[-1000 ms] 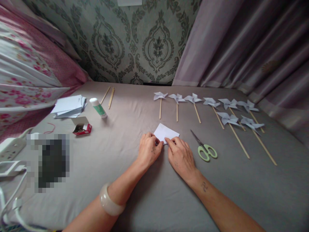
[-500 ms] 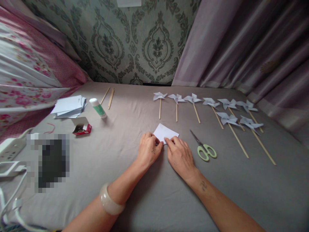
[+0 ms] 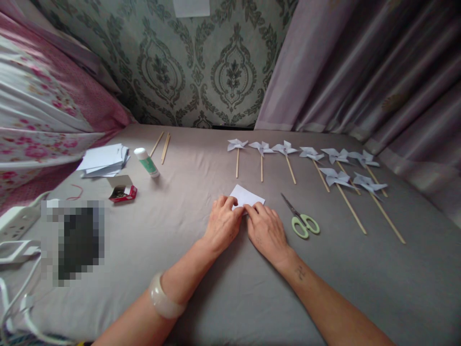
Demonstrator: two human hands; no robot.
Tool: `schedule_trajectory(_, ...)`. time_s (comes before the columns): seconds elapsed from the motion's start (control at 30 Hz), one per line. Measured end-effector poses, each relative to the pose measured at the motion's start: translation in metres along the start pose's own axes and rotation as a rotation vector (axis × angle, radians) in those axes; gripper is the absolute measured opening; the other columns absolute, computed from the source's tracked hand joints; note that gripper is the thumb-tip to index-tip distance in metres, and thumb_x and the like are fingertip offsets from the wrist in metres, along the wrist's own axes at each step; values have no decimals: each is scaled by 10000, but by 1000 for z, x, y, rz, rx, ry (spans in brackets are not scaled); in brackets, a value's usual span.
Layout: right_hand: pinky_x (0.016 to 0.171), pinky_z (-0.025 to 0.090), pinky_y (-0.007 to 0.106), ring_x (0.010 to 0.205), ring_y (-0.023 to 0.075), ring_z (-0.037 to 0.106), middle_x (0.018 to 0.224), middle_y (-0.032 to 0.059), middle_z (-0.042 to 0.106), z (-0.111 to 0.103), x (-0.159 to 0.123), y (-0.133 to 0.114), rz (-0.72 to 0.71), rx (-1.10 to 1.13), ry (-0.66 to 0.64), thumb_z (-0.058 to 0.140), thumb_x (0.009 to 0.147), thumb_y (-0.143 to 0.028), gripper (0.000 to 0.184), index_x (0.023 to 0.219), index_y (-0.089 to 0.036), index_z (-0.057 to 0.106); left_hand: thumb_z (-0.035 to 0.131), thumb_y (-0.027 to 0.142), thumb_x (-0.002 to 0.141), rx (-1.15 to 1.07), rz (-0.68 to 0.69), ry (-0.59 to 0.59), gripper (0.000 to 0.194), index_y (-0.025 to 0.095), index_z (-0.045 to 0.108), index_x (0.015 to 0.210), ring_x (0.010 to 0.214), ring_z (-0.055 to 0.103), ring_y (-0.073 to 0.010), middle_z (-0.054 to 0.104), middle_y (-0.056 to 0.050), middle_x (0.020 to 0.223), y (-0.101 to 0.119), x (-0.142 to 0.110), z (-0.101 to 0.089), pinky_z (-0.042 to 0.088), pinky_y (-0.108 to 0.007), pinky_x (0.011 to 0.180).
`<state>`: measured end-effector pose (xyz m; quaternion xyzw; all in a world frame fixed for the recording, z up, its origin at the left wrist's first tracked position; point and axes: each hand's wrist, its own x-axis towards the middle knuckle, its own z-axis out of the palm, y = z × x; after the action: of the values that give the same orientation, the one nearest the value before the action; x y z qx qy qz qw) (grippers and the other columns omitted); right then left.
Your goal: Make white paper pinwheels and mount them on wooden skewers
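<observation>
A small white sheet of paper [image 3: 248, 196] lies on the grey cloth, its near edge partly covered by my fingers. My left hand [image 3: 224, 220] has its fingers curled onto the paper's left and near side. My right hand [image 3: 266, 228] presses on the near right edge, its thumb close to the left thumb. Both hands are closed on the paper; the fingertips are partly hidden. Just right of my right hand lie green-handled scissors [image 3: 301, 222], blades slightly apart and pointing away to the left.
Several white paper pinwheels [image 3: 337, 178] on wooden sticks lie at the right and back. At the left are a paper stack [image 3: 103, 158], a glue stick [image 3: 147, 162], wooden sticks [image 3: 165, 148], an opened red box [image 3: 123, 192] of small metal bits, and a power strip [image 3: 18, 221].
My left hand has shifted slightly, its fingers and thumb moving along the near edge toward the right thumb. The paper stays in place; the view tilts a little.
</observation>
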<state>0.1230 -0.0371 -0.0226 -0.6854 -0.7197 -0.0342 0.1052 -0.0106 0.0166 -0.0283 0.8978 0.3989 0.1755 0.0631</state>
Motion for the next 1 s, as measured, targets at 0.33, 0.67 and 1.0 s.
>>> schedule_trajectory(0.33, 787, 461, 309, 870, 194, 639, 990, 90, 703, 5, 11, 23, 145, 502, 111, 429, 862, -152, 317, 1072, -176, 665, 442, 247, 927, 30, -22, -47, 274, 243, 696, 1028, 1017, 463, -259, 599, -82, 1119, 0, 1, -2, 388, -395, 840)
schedule_trajectory(0.67, 651, 478, 312, 667, 200, 639, 747, 103, 716, 8, 6, 75, 509, 746, 310, 521, 757, -397, 315, 795, -135, 692, 428, 252, 926, 26, -24, -58, 293, 240, 702, 1030, 1016, 450, -265, 588, -96, 1118, 0, 1, -1, 369, -398, 829)
schedule_trajectory(1.0, 641, 444, 287, 631, 168, 603, 708, 39, 679, 8, 4, 60, 422, 530, 156, 529, 779, -287, 174, 805, -182, 666, 435, 268, 927, 6, -54, -78, 288, 245, 704, 1026, 1008, 442, -265, 583, -100, 1091, 2, 1, -4, 357, -396, 833)
